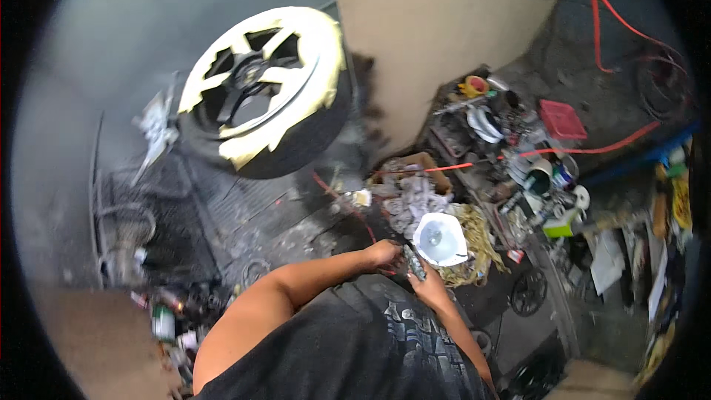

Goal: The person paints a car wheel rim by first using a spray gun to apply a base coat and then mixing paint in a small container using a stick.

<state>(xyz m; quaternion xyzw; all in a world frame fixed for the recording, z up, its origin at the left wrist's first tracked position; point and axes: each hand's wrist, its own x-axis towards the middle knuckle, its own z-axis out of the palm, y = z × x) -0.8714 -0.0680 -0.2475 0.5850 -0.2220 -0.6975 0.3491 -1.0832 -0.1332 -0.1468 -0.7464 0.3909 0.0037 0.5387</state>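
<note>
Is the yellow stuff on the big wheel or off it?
On. The yellow stuff lies around much of the wheel, and a ragged piece laps over the black tire.

- A large beige panel (429,37) rises at the upper middle, dark smudges along its lower left edge.
- A red hose (629,140) crosses the clutter on the right.
- A pinkish-red plastic basket (563,120) sits just above that hose.
- A yellow ring-shaped thing with a red middle (474,87) lies at the top of the clutter.
- An open cardboard box (440,172) stands beside a heap of greyish crumpled material (411,196).
- Yellowish crumpled material (481,241) spreads to the right of the heap.
- A black spoked disc (529,292) lies on the floor.
- A white sheet (607,263) hangs or leans at the right.
- A green-and-white can (163,322) stands at the lower left.
</note>
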